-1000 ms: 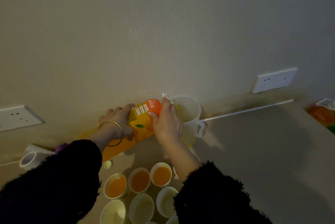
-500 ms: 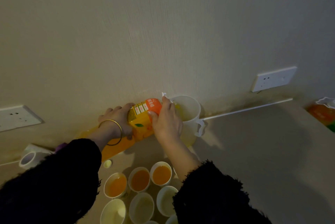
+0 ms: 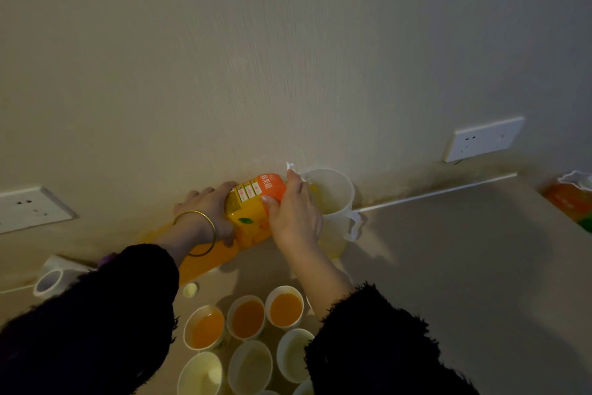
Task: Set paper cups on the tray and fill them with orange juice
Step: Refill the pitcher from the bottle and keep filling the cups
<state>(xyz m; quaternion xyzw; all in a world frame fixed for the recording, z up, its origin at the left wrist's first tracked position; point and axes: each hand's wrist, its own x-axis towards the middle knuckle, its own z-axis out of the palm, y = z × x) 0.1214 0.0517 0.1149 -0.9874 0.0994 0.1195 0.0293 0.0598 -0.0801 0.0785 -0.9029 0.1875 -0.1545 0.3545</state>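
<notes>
An orange juice carton (image 3: 253, 215) is tilted toward a translucent plastic jug (image 3: 333, 202) standing against the wall. My left hand (image 3: 208, 212), with a gold bangle on the wrist, grips the carton's lower side. My right hand (image 3: 294, 215) holds the carton's top end at the jug's rim. A little pale juice lies in the jug. Below, three paper cups hold orange juice (image 3: 248, 317). Other cups in the row nearer me (image 3: 250, 366) look empty. My sleeves hide part of the cups; the tray under them is not clearly visible.
A roll of tape (image 3: 51, 281) lies at the left by the wall. A small yellow cap (image 3: 190, 290) sits near the cups. Another orange carton (image 3: 570, 202) stands at the right edge. Wall sockets (image 3: 483, 138) flank the scene.
Almost nothing differs; both hands keep the carton tilted at the jug, with only a slight shift of the view.
</notes>
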